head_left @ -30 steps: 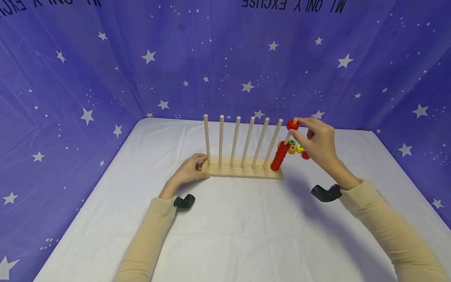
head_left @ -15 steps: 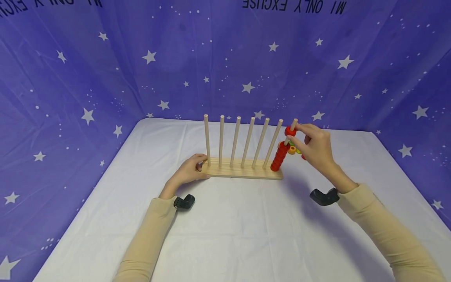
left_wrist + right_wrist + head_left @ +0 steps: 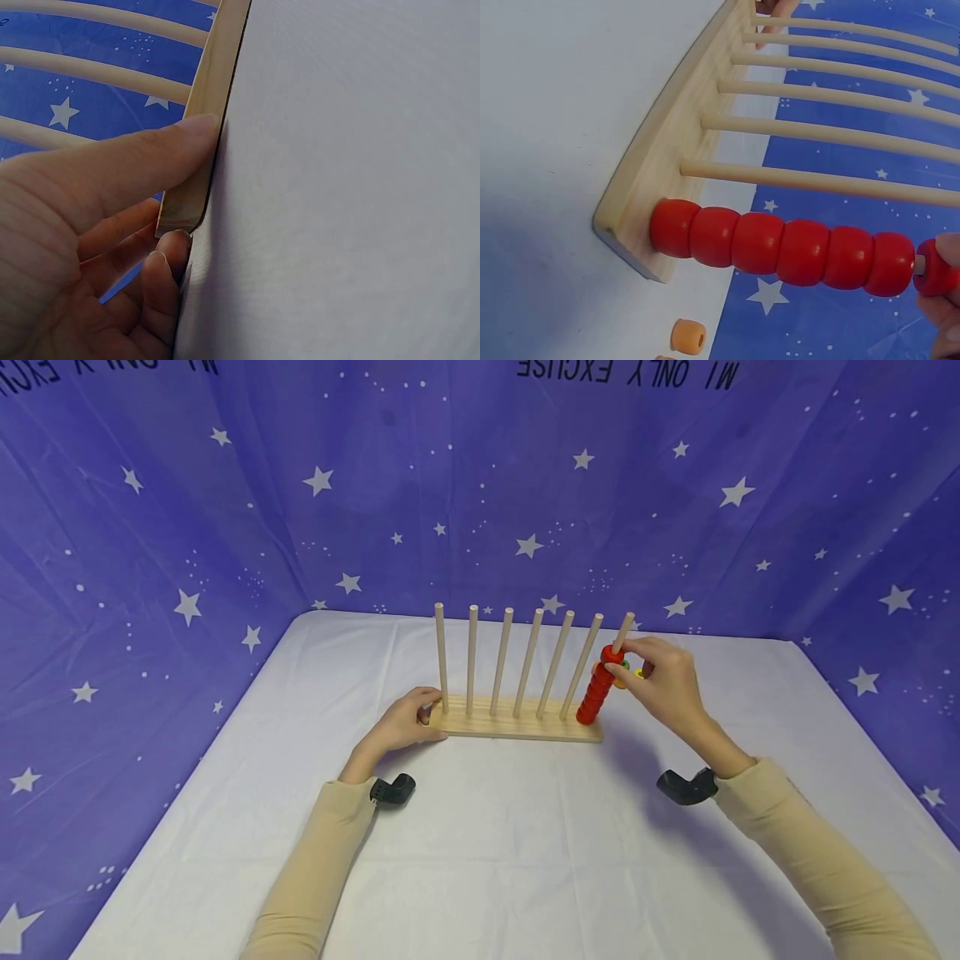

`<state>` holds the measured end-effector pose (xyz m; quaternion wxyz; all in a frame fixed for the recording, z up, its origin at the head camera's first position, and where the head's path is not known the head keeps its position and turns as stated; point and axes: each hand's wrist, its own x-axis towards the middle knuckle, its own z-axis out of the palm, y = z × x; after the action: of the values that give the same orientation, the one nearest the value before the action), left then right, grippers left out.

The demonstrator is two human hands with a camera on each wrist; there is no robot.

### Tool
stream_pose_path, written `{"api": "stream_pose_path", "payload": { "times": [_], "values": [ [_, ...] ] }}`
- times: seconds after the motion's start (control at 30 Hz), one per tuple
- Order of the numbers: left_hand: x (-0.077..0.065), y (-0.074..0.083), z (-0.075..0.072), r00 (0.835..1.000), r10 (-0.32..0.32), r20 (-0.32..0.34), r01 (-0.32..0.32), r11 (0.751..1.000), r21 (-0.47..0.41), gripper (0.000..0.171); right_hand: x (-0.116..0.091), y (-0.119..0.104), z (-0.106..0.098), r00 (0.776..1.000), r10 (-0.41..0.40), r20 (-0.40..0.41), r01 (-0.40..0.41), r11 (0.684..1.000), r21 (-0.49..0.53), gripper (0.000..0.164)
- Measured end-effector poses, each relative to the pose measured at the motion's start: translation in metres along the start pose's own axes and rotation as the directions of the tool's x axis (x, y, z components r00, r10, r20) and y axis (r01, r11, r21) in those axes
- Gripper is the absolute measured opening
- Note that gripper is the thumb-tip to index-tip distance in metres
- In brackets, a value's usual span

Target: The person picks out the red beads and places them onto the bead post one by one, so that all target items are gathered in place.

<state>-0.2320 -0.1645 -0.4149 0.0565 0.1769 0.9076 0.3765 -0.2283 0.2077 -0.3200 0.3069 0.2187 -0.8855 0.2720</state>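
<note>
A wooden base (image 3: pixel 510 723) with a row of upright pegs stands on the white table. Its rightmost peg carries a stack of several red beads (image 3: pixel 757 244). My right hand (image 3: pixel 667 683) pinches another red bead (image 3: pixel 611 655) between thumb and fingertips, threaded on that same peg just above the stack. A narrow bit of peg shows between this bead and the stack in the right wrist view. At the base's left end, my left hand (image 3: pixel 405 720) grips the wood, with the thumb (image 3: pixel 196 129) along the front edge and fingers behind the end.
The other pegs (image 3: pixel 501 660) carry no beads. Behind the right hand lie loose beads, among them a green bead (image 3: pixel 625 667), a yellow bead (image 3: pixel 639 674) and an orange bead (image 3: pixel 688 337). A purple starry cloth (image 3: pixel 480 485) hangs behind the table (image 3: pixel 495 843).
My right hand has moved down along the rightmost peg, sliding the red bead from near its top to just above the stack. The left hand and base have stayed still.
</note>
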Motion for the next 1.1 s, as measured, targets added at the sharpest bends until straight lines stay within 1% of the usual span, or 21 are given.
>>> {"api": "stream_pose_path", "payload": {
  "times": [0.3,0.57,0.73,0.87,1.1],
  "values": [
    [0.000,0.000,0.000,1.000,-0.003,0.000,0.003,1.000,0.000,0.073,-0.004,0.002,0.004,1.000,0.012,0.016,-0.012,1.000,0.004,0.022],
    [0.001,-0.001,0.001,1.000,0.008,0.000,-0.008,1.000,-0.002,0.073,-0.007,0.005,0.006,1.000,0.023,0.015,-0.024,0.999,0.024,0.025],
    [0.000,-0.002,0.001,1.000,0.002,0.002,-0.002,1.000,0.003,0.073,-0.011,0.009,0.006,0.998,0.047,0.047,-0.050,0.998,0.049,0.032],
    [0.001,-0.002,0.001,1.000,-0.003,0.005,0.003,1.000,0.005,0.073,-0.015,0.016,0.004,0.996,0.043,0.082,-0.047,0.998,0.050,0.036],
    [0.000,-0.001,0.000,1.000,0.002,0.005,-0.002,1.000,0.006,0.073,-0.019,0.033,-0.002,0.992,0.012,0.128,-0.017,0.999,0.036,0.032]
  ]
}}
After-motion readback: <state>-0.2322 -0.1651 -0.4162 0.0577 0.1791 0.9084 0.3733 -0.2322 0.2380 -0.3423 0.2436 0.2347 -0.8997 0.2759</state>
